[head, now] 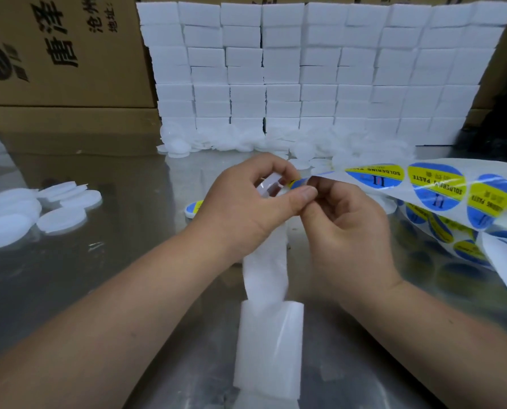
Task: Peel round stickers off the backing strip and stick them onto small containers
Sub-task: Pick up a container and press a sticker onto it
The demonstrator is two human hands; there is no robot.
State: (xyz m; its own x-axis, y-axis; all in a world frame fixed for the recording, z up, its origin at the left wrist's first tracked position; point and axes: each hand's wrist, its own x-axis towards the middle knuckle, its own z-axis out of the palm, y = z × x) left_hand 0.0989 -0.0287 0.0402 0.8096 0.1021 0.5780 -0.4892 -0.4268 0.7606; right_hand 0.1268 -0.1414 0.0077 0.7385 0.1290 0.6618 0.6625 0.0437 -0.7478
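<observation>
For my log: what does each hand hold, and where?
Left hand grips a small container at its edge; right hand pinches the backing strip beside the lifting sticker.

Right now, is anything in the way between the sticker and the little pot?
Nothing that shows. The right hand pinches the sticker right next to the little pot, which the left hand holds up beside it.

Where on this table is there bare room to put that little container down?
Barest: the metal table between the white discs on the left and the left forearm, and the stretch ahead of the cardboard boxes. Crowded: the right, under the sticker strip; the back, where lids heap against the white boxes; the centre, taken by the empty backing.
</observation>
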